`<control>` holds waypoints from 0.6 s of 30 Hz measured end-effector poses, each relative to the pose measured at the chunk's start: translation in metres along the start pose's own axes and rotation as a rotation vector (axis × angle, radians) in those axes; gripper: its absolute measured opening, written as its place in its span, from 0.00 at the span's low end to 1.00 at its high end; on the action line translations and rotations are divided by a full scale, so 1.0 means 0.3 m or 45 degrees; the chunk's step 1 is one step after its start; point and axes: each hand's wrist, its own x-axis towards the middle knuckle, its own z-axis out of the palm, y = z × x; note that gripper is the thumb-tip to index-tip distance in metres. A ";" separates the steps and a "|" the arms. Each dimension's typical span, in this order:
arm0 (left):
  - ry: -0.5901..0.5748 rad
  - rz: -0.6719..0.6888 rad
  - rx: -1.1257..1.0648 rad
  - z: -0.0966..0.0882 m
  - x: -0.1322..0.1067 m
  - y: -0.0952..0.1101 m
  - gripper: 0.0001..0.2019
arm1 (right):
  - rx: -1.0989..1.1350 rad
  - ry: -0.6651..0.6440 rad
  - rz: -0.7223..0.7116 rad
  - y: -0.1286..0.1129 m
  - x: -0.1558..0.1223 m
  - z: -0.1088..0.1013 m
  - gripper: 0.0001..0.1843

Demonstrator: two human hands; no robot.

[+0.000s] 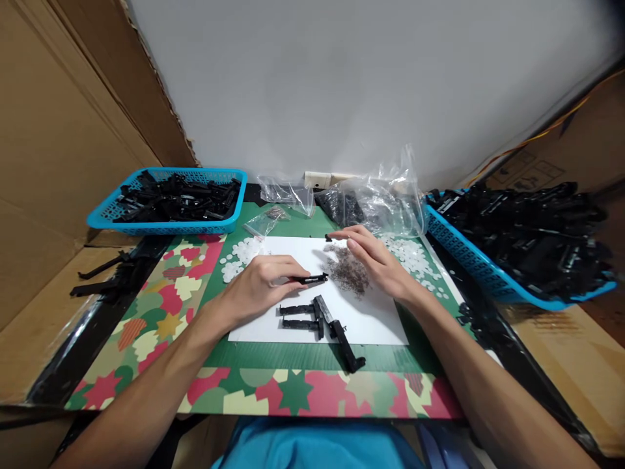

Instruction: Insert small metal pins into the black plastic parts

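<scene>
My left hand (266, 286) is closed, pinching a slim black plastic part (315, 279) level above a white sheet (254, 333). My right hand (374, 257) reaches over the sheet's far side with its fingers stretched out. Its index fingertip is at a tiny black piece (328, 238); whether it touches cannot be made out. Below that hand lies a heap of tiny brownish metal bits (352, 277), too small to name. Nearer me, several black plastic parts (300, 324) rest on the sheet, and a longer black part (347, 348) overhangs its front edge.
Blue baskets of black parts stand at left (166, 228) and right (481, 273). White discs (237, 260) lie left of the sheet, more discs (415, 257) at right. Clear plastic bags (390, 202) sit against the wall. Cardboard (63, 130) borders the left side.
</scene>
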 end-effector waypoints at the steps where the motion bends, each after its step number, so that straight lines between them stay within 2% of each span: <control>1: -0.027 -0.005 -0.005 -0.001 0.000 -0.001 0.08 | 0.026 0.001 -0.009 0.004 0.001 -0.002 0.22; 9: -0.130 -0.078 -0.015 0.000 -0.007 -0.023 0.10 | 0.121 0.006 -0.034 -0.013 0.002 0.017 0.20; 12: -0.110 -0.076 -0.015 -0.002 -0.002 -0.025 0.10 | 0.109 0.030 -0.025 -0.022 0.000 0.025 0.19; 18: -0.043 -0.017 0.012 -0.004 0.004 -0.032 0.09 | 0.159 0.048 0.103 -0.023 -0.005 0.067 0.20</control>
